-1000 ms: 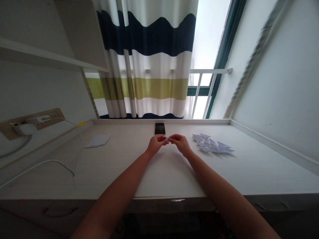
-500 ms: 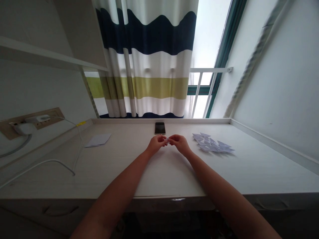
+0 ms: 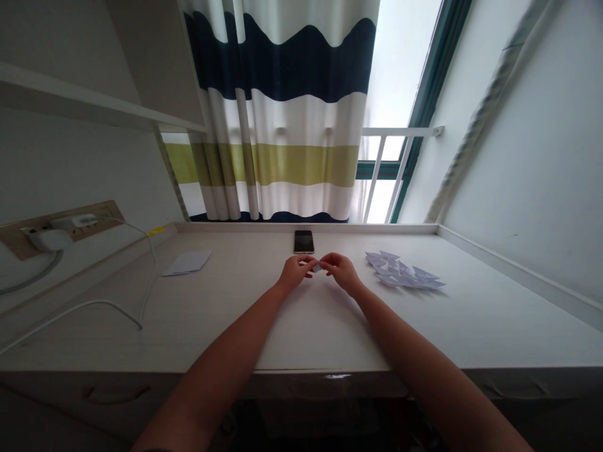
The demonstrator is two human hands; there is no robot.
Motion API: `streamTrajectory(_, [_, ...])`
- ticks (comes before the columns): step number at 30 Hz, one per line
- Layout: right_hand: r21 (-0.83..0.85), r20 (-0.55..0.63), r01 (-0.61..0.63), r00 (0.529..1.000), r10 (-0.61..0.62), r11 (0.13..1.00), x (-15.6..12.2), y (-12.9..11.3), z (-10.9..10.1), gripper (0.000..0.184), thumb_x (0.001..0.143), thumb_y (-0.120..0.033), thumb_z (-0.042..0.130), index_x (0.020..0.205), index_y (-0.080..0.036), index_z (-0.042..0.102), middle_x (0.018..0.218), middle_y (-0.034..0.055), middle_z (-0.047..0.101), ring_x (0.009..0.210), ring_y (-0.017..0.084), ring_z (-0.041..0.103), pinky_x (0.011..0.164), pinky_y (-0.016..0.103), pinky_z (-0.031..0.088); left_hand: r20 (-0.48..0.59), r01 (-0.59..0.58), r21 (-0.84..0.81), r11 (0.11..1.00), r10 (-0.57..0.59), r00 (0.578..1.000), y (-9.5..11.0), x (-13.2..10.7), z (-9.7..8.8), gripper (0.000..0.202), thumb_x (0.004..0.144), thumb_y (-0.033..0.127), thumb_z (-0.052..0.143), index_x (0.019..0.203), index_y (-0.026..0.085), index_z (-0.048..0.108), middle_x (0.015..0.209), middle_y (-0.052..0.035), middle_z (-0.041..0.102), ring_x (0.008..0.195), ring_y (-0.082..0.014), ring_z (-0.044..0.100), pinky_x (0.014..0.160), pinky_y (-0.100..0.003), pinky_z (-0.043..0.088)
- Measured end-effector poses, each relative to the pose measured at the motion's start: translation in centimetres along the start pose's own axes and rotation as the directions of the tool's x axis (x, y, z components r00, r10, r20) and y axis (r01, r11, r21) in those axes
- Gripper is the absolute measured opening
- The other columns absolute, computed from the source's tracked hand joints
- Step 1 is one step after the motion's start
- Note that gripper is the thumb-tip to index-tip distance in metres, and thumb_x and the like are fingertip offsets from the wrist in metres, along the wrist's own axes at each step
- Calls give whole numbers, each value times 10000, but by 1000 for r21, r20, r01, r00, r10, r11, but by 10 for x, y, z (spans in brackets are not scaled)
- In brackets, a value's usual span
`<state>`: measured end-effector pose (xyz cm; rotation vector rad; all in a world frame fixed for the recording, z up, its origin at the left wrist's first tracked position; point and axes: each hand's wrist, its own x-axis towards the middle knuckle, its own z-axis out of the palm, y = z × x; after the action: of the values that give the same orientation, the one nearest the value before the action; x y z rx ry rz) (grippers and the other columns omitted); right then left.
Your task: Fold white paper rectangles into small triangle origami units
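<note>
A small piece of white paper (image 3: pixel 317 267) is pinched between my two hands above the middle of the desk. My left hand (image 3: pixel 296 270) is closed on its left side, and my right hand (image 3: pixel 340 269) grips its right side with the fingertips. Most of the paper is hidden behind the fingers, so its folds cannot be made out. Right of my hands lies a group of folded paper pieces (image 3: pixel 402 273) with pointed corners. Over on the left is a stack of flat white paper sheets (image 3: pixel 187 263).
Just beyond my hands a phone (image 3: pixel 304 242) lies on the white desk (image 3: pixel 226 314). A white cable (image 3: pixel 110 304) runs across the desk's left side from a wall socket panel (image 3: pixel 101 216). A raised edge (image 3: pixel 235 228) borders the back, before a striped curtain (image 3: pixel 301 119).
My hands stay in nearly the same place, with the fingers shifting slightly on the paper. A bit more of the paper shows below the fingertips. The whole view has moved a little.
</note>
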<state>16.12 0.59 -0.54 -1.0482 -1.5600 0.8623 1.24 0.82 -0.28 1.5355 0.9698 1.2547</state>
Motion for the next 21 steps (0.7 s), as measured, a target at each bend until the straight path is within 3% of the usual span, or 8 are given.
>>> streamTrajectory(11, [210,-84,-45,994,64,977,0,-7,2,180,639,-338,595,700,-189,514,665,-25,547,623,117,564,519,243,458,-154,-32,-174,984,5,988,2,2,1,219,678,334,598,764,132,600,782,-49,608,710,-152,602,570,-275,524])
streamTrajectory(16, [322,-120,-12,991,53,947,2,-2,4,217,655,-364,583,739,-200,469,694,-34,539,613,113,583,581,288,494,-134,-34,-222,974,4,991,3,2,3,205,710,322,571,794,140,527,772,-47,608,679,-163,626,561,-277,512])
streamTrajectory(21, [360,-143,19,989,35,933,4,1,4,249,624,-375,618,714,-193,473,659,-34,540,625,111,567,667,329,510,-49,-83,-173,981,76,996,8,-2,5,208,706,299,578,838,152,513,789,-44,609,709,-155,620,627,-307,511])
